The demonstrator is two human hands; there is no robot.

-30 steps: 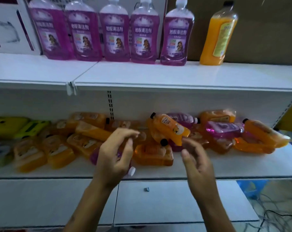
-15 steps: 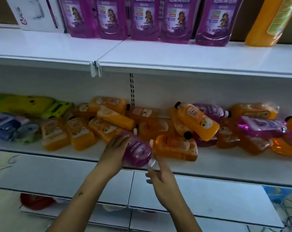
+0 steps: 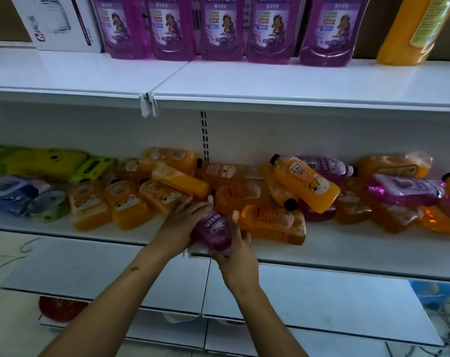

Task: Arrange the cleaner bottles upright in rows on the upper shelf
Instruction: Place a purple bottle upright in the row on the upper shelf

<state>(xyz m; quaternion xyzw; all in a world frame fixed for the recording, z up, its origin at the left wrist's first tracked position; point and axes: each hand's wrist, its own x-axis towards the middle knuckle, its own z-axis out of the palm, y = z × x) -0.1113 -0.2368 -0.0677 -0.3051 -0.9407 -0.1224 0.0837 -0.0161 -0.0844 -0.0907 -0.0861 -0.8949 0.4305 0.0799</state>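
Note:
A purple cleaner bottle (image 3: 213, 231) lies at the front edge of the middle shelf (image 3: 347, 251), held between both hands. My left hand (image 3: 180, 228) grips its left side and my right hand (image 3: 238, 253) cups its right side and base. Behind it, several orange bottles (image 3: 270, 222) and a few purple ones (image 3: 404, 189) lie in a jumbled heap. On the upper shelf (image 3: 296, 81), several purple bottles (image 3: 222, 29) stand upright in a row, with one orange bottle (image 3: 409, 32) upright at their right.
A white box (image 3: 61, 24) stands at the upper shelf's left. Yellow-green packs (image 3: 48, 161) and blue wipe packs (image 3: 12, 194) lie at the middle shelf's left. Lower white shelves (image 3: 322, 310) jut out below, with a red object (image 3: 60, 309) under them.
Both hands have come down from open, empty poses and closed on the purple bottle. The right hand moved up from below the shelf edge onto it. The view dropped and shifted right.

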